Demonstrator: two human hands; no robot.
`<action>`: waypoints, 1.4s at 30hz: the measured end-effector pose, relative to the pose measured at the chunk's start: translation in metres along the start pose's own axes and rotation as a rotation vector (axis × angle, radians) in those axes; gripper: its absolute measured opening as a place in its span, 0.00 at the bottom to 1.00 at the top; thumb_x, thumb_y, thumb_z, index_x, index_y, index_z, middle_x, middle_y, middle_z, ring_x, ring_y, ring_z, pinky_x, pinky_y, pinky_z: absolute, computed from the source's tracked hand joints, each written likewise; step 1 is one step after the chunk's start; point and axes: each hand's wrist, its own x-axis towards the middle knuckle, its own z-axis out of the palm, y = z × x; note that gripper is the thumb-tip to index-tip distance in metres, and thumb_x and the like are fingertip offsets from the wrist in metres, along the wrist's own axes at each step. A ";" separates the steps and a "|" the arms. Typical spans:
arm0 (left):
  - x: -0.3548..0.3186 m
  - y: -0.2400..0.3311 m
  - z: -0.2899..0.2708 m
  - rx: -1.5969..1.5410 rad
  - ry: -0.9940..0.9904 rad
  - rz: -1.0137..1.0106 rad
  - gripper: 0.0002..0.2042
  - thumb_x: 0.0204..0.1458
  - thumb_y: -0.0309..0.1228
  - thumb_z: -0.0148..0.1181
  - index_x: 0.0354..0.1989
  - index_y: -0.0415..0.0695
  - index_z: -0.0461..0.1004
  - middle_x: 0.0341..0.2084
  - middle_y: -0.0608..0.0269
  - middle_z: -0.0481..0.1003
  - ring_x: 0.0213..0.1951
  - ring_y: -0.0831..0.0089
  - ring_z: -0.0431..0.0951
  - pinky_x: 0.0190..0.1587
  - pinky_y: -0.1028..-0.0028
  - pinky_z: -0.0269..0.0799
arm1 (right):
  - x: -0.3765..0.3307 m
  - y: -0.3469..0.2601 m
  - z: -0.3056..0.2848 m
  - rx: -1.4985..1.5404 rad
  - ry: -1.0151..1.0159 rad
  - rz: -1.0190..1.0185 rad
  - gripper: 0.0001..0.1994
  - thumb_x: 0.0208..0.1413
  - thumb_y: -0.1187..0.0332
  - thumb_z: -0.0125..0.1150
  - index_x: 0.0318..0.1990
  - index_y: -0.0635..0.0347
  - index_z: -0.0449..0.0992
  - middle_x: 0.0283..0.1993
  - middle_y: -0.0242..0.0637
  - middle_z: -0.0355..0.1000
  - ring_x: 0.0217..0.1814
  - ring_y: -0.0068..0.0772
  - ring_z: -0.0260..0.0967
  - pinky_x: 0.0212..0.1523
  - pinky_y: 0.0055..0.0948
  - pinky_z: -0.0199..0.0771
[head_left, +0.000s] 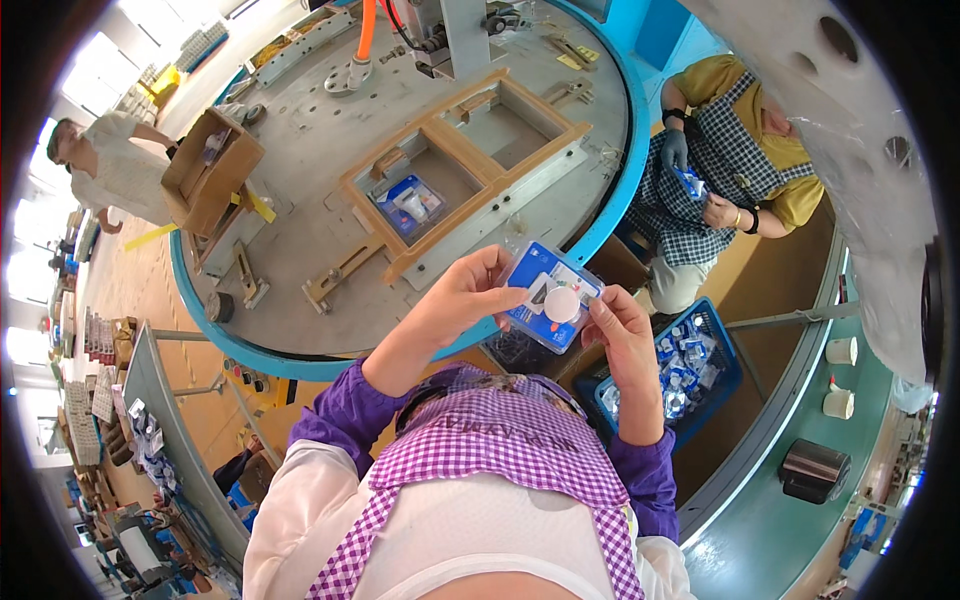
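Between my hands, in front of my chest, is a blue blister pack (537, 281) with a round white piece in its clear front. My left hand (470, 295) pinches its left edge, thumb lying over the front. The right-hand edge is gripped by my right hand (618, 328), thumb and fingers closed on it. Beyond the pack, a brown wooden frame (455, 160) with two openings lies on the round grey machine table (300, 200). Another blue and clear blister pack (411, 206) rests in the frame's nearer left opening.
A blue basket (735, 372) of packs stands at my right, near a co-worker (730, 170) holding a small blue pack. At the left, a person stands by a cardboard box (208, 170). A green counter (770, 520) at the right bears a dark mug (815, 470) and white cups.
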 end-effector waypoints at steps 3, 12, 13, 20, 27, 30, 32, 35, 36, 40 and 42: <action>0.005 -0.010 0.004 -0.023 0.053 0.010 0.13 0.51 0.32 0.58 0.40 0.36 0.70 0.28 0.64 0.73 0.26 0.80 0.70 0.28 0.80 0.68 | -0.005 0.008 -0.005 0.152 -0.002 0.048 0.03 0.54 0.71 0.54 0.33 0.60 0.69 0.29 0.33 0.71 0.29 0.19 0.66 0.29 0.17 0.63; 0.017 -0.016 0.013 -0.502 0.019 -0.131 0.19 0.58 0.40 0.46 0.48 0.36 0.69 0.32 0.62 0.74 0.31 0.74 0.71 0.37 0.74 0.69 | -0.026 0.030 -0.012 0.424 0.013 0.177 0.05 0.52 0.72 0.56 0.33 0.61 0.67 0.27 0.38 0.71 0.23 0.26 0.68 0.22 0.18 0.66; 0.018 -0.017 0.016 -0.538 0.041 -0.139 0.19 0.59 0.40 0.46 0.49 0.36 0.68 0.34 0.62 0.74 0.33 0.73 0.72 0.39 0.73 0.69 | -0.027 0.033 -0.012 0.427 0.018 0.177 0.05 0.52 0.72 0.56 0.33 0.61 0.67 0.27 0.38 0.71 0.23 0.26 0.68 0.22 0.18 0.66; 0.027 -0.034 0.038 -0.351 0.012 -0.132 0.16 0.57 0.33 0.50 0.51 0.37 0.67 0.36 0.62 0.73 0.37 0.76 0.74 0.41 0.73 0.73 | -0.036 0.039 -0.004 0.627 0.160 0.154 0.06 0.57 0.71 0.50 0.38 0.62 0.64 0.29 0.40 0.72 0.27 0.28 0.72 0.27 0.21 0.73; 0.032 -0.045 0.051 -0.186 -0.014 -0.135 0.16 0.55 0.26 0.51 0.51 0.35 0.66 0.38 0.62 0.73 0.36 0.78 0.74 0.36 0.78 0.74 | -0.044 0.040 -0.007 0.652 0.278 0.097 0.05 0.57 0.72 0.50 0.38 0.61 0.63 0.31 0.41 0.71 0.30 0.29 0.72 0.30 0.21 0.73; 0.032 -0.050 0.058 -0.083 0.017 -0.120 0.13 0.56 0.26 0.50 0.48 0.34 0.67 0.32 0.63 0.73 0.31 0.79 0.73 0.32 0.80 0.73 | -0.047 0.042 -0.009 0.639 0.322 0.058 0.04 0.57 0.72 0.50 0.37 0.60 0.64 0.31 0.41 0.71 0.30 0.29 0.72 0.30 0.21 0.73; 0.030 -0.054 0.061 -0.040 -0.001 -0.183 0.10 0.56 0.26 0.49 0.44 0.35 0.67 0.26 0.64 0.72 0.25 0.81 0.71 0.27 0.81 0.70 | -0.048 0.042 -0.011 0.663 0.358 0.037 0.03 0.57 0.72 0.50 0.35 0.59 0.64 0.31 0.41 0.72 0.30 0.30 0.72 0.30 0.22 0.74; 0.029 -0.063 0.072 -0.029 0.055 -0.088 0.09 0.56 0.26 0.48 0.43 0.36 0.66 0.22 0.65 0.70 0.22 0.83 0.69 0.25 0.82 0.67 | -0.052 0.046 -0.011 0.704 0.401 0.028 0.04 0.56 0.72 0.51 0.36 0.60 0.64 0.31 0.41 0.72 0.30 0.31 0.72 0.30 0.23 0.75; 0.030 -0.068 0.073 -0.028 0.026 -0.095 0.09 0.56 0.26 0.48 0.43 0.36 0.66 0.22 0.65 0.70 0.22 0.83 0.69 0.25 0.82 0.67 | -0.052 0.049 -0.011 0.724 0.415 0.040 0.04 0.56 0.72 0.51 0.36 0.60 0.65 0.30 0.41 0.72 0.30 0.31 0.73 0.29 0.24 0.75; 0.028 -0.082 0.072 0.169 0.054 -0.047 0.14 0.57 0.25 0.47 0.52 0.38 0.61 0.23 0.64 0.70 0.23 0.82 0.69 0.26 0.83 0.67 | -0.054 0.062 -0.010 0.799 0.450 0.084 0.03 0.56 0.72 0.51 0.37 0.60 0.67 0.29 0.40 0.73 0.30 0.30 0.73 0.30 0.23 0.75; 0.030 -0.087 0.070 0.218 0.024 -0.025 0.17 0.56 0.24 0.47 0.55 0.39 0.59 0.23 0.65 0.70 0.24 0.82 0.69 0.27 0.83 0.67 | -0.058 0.066 -0.014 0.823 0.461 0.103 0.03 0.56 0.72 0.51 0.36 0.60 0.67 0.29 0.39 0.73 0.30 0.30 0.73 0.29 0.22 0.74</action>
